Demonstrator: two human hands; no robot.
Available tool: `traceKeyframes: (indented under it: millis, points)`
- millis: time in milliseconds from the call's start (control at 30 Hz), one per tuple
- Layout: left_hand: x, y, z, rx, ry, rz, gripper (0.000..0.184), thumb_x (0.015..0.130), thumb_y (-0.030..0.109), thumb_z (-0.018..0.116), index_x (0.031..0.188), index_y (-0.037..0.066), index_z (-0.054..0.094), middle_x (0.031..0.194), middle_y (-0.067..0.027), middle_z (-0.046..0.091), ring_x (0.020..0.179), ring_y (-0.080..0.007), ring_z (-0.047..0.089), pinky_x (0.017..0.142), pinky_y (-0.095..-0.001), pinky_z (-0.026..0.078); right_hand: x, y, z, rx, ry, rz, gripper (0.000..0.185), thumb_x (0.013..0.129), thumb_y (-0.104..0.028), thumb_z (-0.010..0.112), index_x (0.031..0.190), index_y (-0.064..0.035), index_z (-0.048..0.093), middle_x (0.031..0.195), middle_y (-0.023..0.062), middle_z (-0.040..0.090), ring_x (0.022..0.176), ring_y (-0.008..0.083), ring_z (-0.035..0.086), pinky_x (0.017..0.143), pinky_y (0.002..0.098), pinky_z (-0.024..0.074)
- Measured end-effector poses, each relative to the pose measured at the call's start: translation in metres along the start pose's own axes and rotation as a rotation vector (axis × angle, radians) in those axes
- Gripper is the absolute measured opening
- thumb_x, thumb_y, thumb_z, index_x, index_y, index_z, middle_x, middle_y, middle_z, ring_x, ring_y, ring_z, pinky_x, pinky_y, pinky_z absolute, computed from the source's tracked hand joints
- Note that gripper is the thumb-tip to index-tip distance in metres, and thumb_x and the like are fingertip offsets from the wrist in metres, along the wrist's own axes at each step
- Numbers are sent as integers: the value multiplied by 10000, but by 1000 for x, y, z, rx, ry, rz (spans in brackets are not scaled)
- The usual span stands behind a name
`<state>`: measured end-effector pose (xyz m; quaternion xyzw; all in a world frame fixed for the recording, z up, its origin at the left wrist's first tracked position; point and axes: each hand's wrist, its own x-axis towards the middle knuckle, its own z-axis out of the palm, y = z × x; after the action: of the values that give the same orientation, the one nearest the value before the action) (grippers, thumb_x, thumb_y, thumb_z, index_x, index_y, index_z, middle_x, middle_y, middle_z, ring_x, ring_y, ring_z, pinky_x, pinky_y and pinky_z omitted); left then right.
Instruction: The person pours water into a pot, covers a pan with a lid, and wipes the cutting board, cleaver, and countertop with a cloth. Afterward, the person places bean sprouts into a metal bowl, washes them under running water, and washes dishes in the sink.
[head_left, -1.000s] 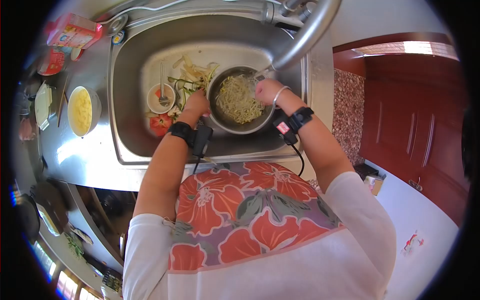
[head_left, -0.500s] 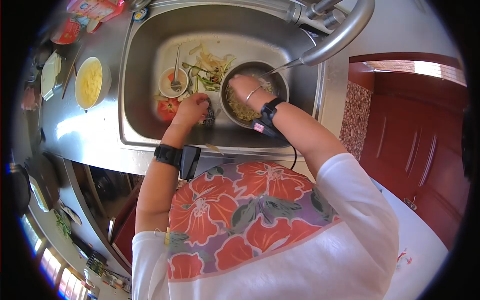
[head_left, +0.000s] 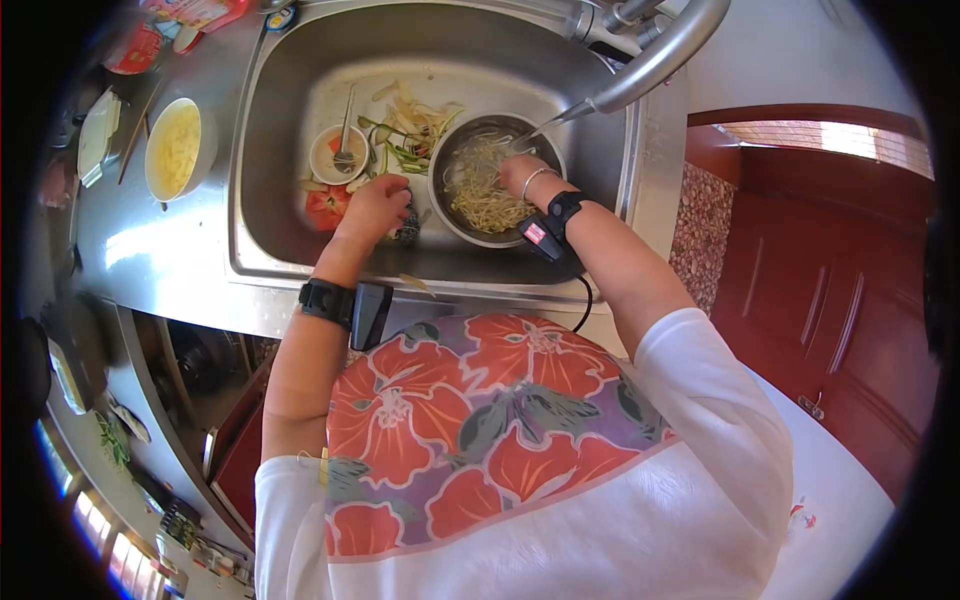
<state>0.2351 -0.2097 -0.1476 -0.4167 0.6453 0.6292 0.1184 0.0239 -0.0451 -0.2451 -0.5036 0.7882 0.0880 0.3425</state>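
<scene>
A round metal bowl (head_left: pixel 556 198) stands in the sink, with pale bean sprouts (head_left: pixel 480 190) in water. My right hand (head_left: pixel 522 174) is inside its right side, fingers curled down among the sprouts, the tips mostly hidden. A stream of water from the faucet (head_left: pixel 665 68) falls into the bowl beside that hand. Left of the bowl, my left hand (head_left: pixel 376 206) hovers low with bent fingers drawn together; what they hold, if anything, cannot be made out. Just beside it lies a dark mesh-like thing (head_left: pixel 408 228), partly covered by the fingers.
In the sink (head_left: pixel 270 200) are a small white bowl (head_left: pixel 318 155) with a spoon (head_left: pixel 346 135), red tomato pieces (head_left: pixel 325 208), and green and pale vegetable scraps (head_left: pixel 410 135). On the left counter stands a white bowl of yellow pieces (head_left: pixel 178 155), near chopsticks (head_left: pixel 135 145).
My right hand has moved from the left part of the metal bowl to its right side, uncovering the sprouts. My left hand stays nearly in place. The view has shifted slightly.
</scene>
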Motion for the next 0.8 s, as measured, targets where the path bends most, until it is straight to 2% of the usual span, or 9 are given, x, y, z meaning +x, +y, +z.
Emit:
traceKeyframes:
  millis: [67,167,267,300,400,500,533,667,800]
  points:
    - [-1,1,2,3,25,30,286,794,127,536,1057,15,543,803,-89,612,672,-181,599,582,-274,498,-7,1,0,63,53,32,156,705,-111,543,805,-79,658,825,156,626,803,323,592,727,383,469]
    - [4,-12,-3,415,-5,177,307,757,150,584,1054,73,561,890,-107,608,800,-271,593,707,-330,483,-12,-19,-11,41,171,55,175,710,-108,527,832,-89,651,828,151,622,808,318,588,739,382,462]
    - [-31,-12,6,737,-453,618,339,714,153,652,1037,88,576,965,-100,566,853,-219,573,720,-326,469,2,-36,-9,16,383,-119,195,719,-101,505,857,-87,643,861,156,616,831,316,584,753,392,457]
    - [-39,-11,9,740,-501,588,341,698,156,666,1022,93,580,968,-106,560,874,-242,560,737,-339,460,10,-38,-6,21,467,-212,199,722,-97,498,862,-86,639,873,160,614,836,317,583,755,397,456]
    - [-55,-4,12,742,-540,606,292,668,147,687,938,92,590,925,-108,549,884,-300,535,752,-363,443,27,-40,5,-251,322,-264,202,727,-83,492,867,-94,637,909,159,609,824,327,581,744,397,461]
    - [-65,0,3,696,-516,538,253,666,139,682,897,85,593,897,-88,557,872,-294,532,747,-365,436,33,-37,15,-22,205,-72,189,721,-95,503,849,-82,642,866,146,622,805,326,589,733,394,467]
    - [-67,-2,3,705,-485,584,230,674,137,673,885,85,595,883,-84,559,860,-290,534,740,-366,437,33,-31,12,-10,141,-48,213,716,-124,574,891,-29,648,876,154,632,810,279,614,730,340,487]
    - [-72,-13,0,737,-394,721,139,712,136,629,839,86,602,837,-75,565,817,-276,540,711,-370,439,4,-8,-1,1077,-54,161,158,783,-142,603,876,-19,639,851,106,644,760,153,612,654,287,507]
    - [-69,-14,1,820,-337,752,73,748,130,586,794,77,599,802,-83,569,787,-284,545,696,-370,444,-27,4,-17,1721,-207,92,196,841,-83,540,1021,-6,559,936,91,620,796,185,611,685,293,510]
